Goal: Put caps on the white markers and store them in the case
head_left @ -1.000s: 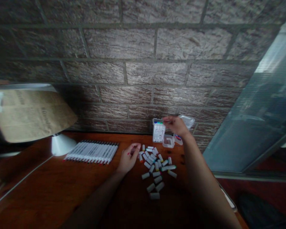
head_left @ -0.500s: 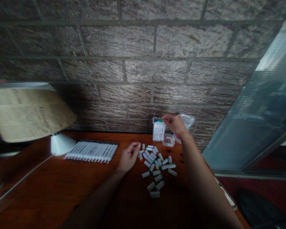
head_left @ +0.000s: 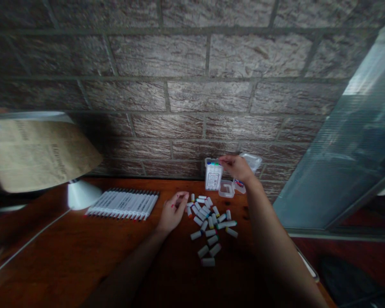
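My right hand (head_left: 238,167) is at the top right corner of a clear plastic marker case (head_left: 213,176), its fingertips pinched together at the rim. Whatever lies between those fingertips is too small to make out. Inside the case stand white markers with blue and green ends showing at the top. My left hand (head_left: 173,211) rests on the table at the left edge of a pile of white marker caps (head_left: 208,216) with coloured ends. Its fingers are curled in towards the thumb, and what they hold, if anything, is hidden.
A neat row of uncapped white markers (head_left: 123,204) lies on the wooden table (head_left: 67,256) to the left, beside a lamp (head_left: 45,149). An open clear lid (head_left: 252,161) and a small clear tray (head_left: 226,188) are near the case. A stone-block wall (head_left: 192,98) stands behind.
Both hands stay almost where they were. The right wrist has shifted very slightly, and more of the coloured label behind the tray shows.
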`<state>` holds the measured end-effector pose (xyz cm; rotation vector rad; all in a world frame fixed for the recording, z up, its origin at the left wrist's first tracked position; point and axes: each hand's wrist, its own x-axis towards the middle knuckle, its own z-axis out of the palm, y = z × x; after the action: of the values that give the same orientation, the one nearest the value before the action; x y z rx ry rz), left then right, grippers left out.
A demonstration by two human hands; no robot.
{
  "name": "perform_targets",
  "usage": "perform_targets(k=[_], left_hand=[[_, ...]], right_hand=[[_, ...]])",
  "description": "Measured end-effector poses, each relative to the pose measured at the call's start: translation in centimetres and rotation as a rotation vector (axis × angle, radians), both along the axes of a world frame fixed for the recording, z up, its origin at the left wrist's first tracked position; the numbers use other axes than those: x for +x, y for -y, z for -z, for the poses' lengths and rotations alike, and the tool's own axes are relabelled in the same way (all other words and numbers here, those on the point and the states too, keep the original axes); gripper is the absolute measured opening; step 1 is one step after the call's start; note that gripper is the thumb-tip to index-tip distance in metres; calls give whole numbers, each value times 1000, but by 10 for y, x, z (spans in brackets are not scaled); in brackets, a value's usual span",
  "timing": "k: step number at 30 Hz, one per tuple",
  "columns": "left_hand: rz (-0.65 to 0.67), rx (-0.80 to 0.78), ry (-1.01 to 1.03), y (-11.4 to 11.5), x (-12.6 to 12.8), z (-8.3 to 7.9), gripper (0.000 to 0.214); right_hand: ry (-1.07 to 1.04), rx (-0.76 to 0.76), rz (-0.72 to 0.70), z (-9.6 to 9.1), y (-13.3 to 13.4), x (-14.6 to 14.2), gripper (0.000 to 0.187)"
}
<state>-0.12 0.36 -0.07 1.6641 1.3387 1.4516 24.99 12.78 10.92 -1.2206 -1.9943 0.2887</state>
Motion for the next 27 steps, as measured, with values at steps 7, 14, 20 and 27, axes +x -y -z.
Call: perform_targets(k=[7,14,20,27], left_hand=[[-5,19,-15,-1,-1,2,40],[-4,7,-24,-1,-2,3,40],[-4,10,-22,-1,-1,2,39],[0,31,-45,-1,-2,4,37]], right_hand=[[-1,-23,52,-6,5,-1,21],[-2,-60,67,-7,7,-2,22],[-46,-73,67,-6,5,-1,22],[-79,-101,73,-5,3,0,25]])
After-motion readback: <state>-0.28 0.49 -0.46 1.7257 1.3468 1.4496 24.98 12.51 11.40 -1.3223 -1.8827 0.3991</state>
